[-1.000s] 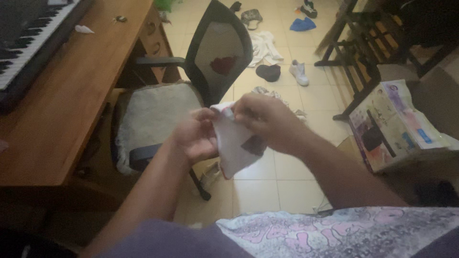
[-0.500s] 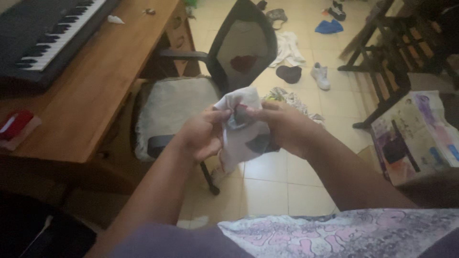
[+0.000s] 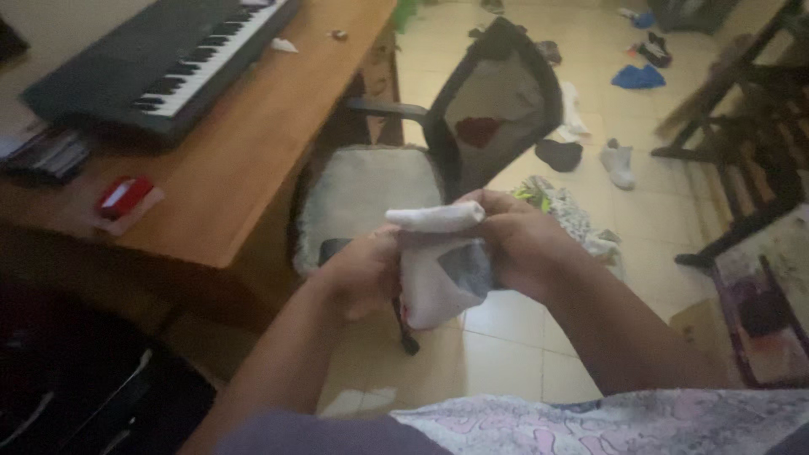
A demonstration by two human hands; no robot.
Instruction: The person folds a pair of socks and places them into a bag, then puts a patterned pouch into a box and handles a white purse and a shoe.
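Both my hands hold a white sock with a grey heel patch point(image 3: 438, 270) in front of my chest. My left hand point(image 3: 358, 274) grips its left edge, fingers curled around the fabric. My right hand point(image 3: 522, 244) grips the right side, and the sock's top edge is folded over into a roll between the two hands. The lower part of the sock hangs down below my fingers.
A black office chair point(image 3: 472, 152) with a pale seat cushion stands just beyond my hands, beside a wooden desk point(image 3: 253, 143) carrying a keyboard point(image 3: 168, 59) and a red object point(image 3: 125, 196). Clothes and a white shoe point(image 3: 618, 162) lie scattered on the tiled floor. Dark wooden furniture point(image 3: 750, 126) stands at right.
The view has swung left and down, showing more of the desk. My hands have turned the sock's top edge over into a flat roll; both keep their grip.
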